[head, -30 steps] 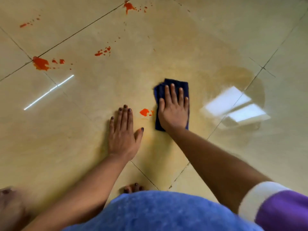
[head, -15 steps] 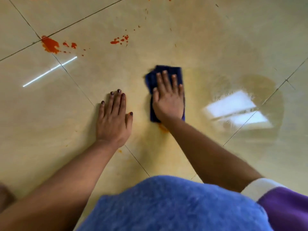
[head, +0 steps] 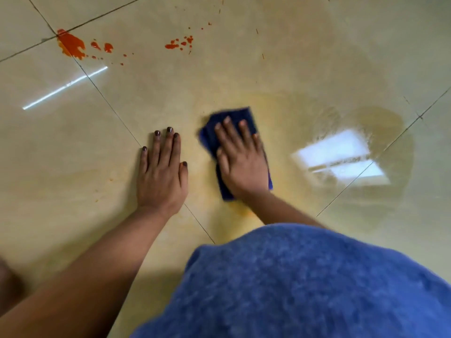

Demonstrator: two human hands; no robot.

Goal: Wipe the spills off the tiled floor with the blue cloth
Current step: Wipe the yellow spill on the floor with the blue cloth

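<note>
The step in hand looks like mid-wipe: the right hand (head: 241, 159) lies flat with fingers straight on the folded blue cloth (head: 234, 115), pressing it to the tiled floor (head: 317, 45) rather than gripping it, and the cloth's edges are blurred, which suggests it is sliding. The cloth sits just right of the left hand (head: 161, 172), which rests palm down with fingers spread on the bare tile, holding nothing and seemingly bracing the body. Around and below the cloth the tile carries a faint orange smear (head: 244, 213), so this patch seems partly cleaned but not finished. Farther off, toward the top left, a large red-orange splatter (head: 72, 46) sits on a grout joint, with small drops beside it, and a second cluster of red-orange drops (head: 180, 43) lies to its right, well apart from the cloth; both look untouched. To the right of the cloth a wide, thin, brownish wet film (head: 380, 123) spreads across the tile and reflects a window. My judgement is that the next move calls for a few more passes over the smear, then a reach forward and left to the red splatters, probably turning the cloth to a clean face first so the colour is not spread. No containers are in view, so there are no contents to report
</note>
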